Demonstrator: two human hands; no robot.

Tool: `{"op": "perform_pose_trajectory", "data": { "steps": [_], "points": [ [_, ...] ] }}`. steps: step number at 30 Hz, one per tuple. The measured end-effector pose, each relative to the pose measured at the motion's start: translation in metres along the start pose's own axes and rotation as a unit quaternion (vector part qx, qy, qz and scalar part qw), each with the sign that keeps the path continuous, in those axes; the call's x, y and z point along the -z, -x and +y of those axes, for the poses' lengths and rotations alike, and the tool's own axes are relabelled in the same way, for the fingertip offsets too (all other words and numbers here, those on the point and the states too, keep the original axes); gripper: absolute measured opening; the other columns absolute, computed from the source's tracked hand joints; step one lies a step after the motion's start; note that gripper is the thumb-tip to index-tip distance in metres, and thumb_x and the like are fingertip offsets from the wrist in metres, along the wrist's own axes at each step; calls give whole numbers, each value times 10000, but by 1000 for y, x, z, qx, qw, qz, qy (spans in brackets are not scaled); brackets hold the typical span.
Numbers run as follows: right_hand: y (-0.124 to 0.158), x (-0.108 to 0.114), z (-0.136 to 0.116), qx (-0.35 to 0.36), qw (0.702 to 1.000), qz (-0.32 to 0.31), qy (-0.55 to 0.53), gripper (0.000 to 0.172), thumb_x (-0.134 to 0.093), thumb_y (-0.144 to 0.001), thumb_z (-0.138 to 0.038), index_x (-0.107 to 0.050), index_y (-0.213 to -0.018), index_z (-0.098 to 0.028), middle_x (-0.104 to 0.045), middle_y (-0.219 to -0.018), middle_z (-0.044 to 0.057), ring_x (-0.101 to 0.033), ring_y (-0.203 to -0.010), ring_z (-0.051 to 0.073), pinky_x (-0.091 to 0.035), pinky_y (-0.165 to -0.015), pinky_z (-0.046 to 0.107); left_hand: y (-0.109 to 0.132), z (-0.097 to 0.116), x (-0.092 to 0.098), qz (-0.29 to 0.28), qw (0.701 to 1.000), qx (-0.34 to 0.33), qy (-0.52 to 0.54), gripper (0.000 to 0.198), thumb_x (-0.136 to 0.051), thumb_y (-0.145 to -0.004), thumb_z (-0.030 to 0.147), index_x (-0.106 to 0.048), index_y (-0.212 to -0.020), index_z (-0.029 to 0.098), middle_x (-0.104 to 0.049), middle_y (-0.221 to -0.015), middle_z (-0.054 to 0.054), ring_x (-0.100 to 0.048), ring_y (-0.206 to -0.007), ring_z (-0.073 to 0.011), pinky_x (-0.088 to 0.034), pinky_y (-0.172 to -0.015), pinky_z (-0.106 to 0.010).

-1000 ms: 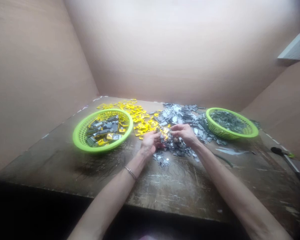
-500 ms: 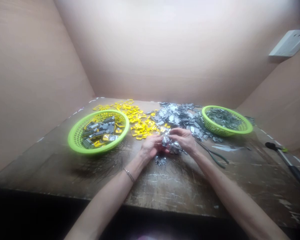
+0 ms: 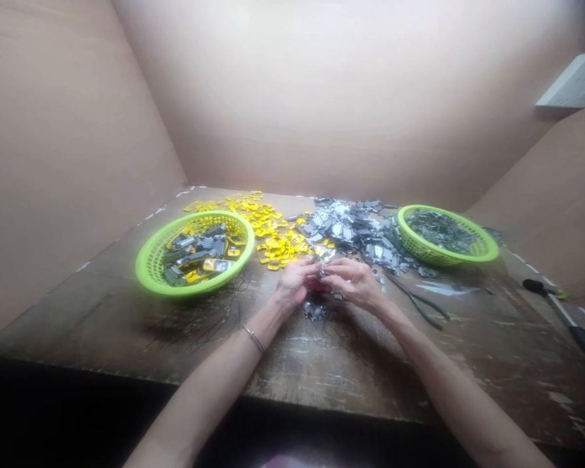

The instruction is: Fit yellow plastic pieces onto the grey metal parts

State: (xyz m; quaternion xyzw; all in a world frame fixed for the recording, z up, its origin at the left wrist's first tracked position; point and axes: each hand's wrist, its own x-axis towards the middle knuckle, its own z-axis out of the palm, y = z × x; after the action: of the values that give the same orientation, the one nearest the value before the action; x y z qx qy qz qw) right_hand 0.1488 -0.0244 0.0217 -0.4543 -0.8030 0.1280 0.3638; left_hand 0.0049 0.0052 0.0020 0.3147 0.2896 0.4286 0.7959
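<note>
Where the left hand (image 3: 295,286) meets the right hand (image 3: 355,284), curled fingers (image 3: 337,269) hide anything held.

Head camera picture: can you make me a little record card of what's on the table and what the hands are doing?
Left hand: touching small grey metal parts
Left wrist: silver bangle
Right hand: touching the same parts
Left basket: lime green, holds grey and yellow pieces
Right basket: lime green, holds grey pieces
Loose pieces: yellow pile, grey pile
Tool: pliers
Surface: scuffed wooden workbench
</note>
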Motion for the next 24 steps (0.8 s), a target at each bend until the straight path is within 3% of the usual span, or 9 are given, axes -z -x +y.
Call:
{"op": "perform_pose_trajectory", "data": {
  "steps": [4, 7, 11, 13, 15, 24],
  "points": [
    [2, -1, -2, -8, 1000, -15, 1, 175, -491, -718, -206, -643, -806, -212, -611, -825, 47, -548, -698, 133, -421, -637, 246, -2, -2, 2, 25, 1000, -1, -7, 168, -614, -586, 163, -504, -701, 107, -557, -614, -32, -533, -510, -118, -462, -488, -286],
    [1, -1, -6, -80, 991, 45, -102, 180, -509, -707, -249, -641, -815, -194, -614, -824, 53, -558, -672, 135, -441, -617, 257, -2, -3, 3, 50, 998, -23, -16, 171, -617, -586, 182, -518, -702, 106, -560, -646, -32, -524, -515, -103, -429, -440, -227],
    [-3, 3, -10, -241, 918, 86, -304, 232, -575, -635, -313, -647, -770, -139, -628, -696, 47, -553, -531, 116, -462, -513, 252, -2, -1, 0, 59, 998, -27, -12, 171, -623, -583, 188, -521, -695, 107, -566, -664, -25, -501, -479, -67, -374, -409, -174],
    [-5, 4, -11, -281, 883, 94, -363, 245, -604, -598, -317, -651, -741, -123, -631, -654, 44, -554, -523, 115, -469, -524, 259, -1, -1, -2, 55, 998, -20, -5, 175, -628, -578, 185, -516, -691, 111, -560, -645, -16, -496, -466, -62, -370, -413, -175],
    [-5, 2, -10, -294, 867, 110, -387, 253, -618, -576, -321, -653, -725, -119, -635, -649, 42, -557, -527, 115, -473, -545, 266, 0, -2, -4, 57, 998, -19, -3, 182, -632, -572, 180, -517, -696, 114, -554, -632, -8, -495, -459, -63, -371, -417, -181],
    [-6, -11, -3, -255, 909, 141, -298, 239, -600, -590, -321, -658, -725, -133, -651, -703, 51, -578, -627, 150, -450, -600, 262, -2, -6, -4, 74, 996, -38, -17, 189, -626, -574, 165, -554, -740, 109, -564, -654, -23, -507, -489, -80, -390, -423, -193]
  ]
}}
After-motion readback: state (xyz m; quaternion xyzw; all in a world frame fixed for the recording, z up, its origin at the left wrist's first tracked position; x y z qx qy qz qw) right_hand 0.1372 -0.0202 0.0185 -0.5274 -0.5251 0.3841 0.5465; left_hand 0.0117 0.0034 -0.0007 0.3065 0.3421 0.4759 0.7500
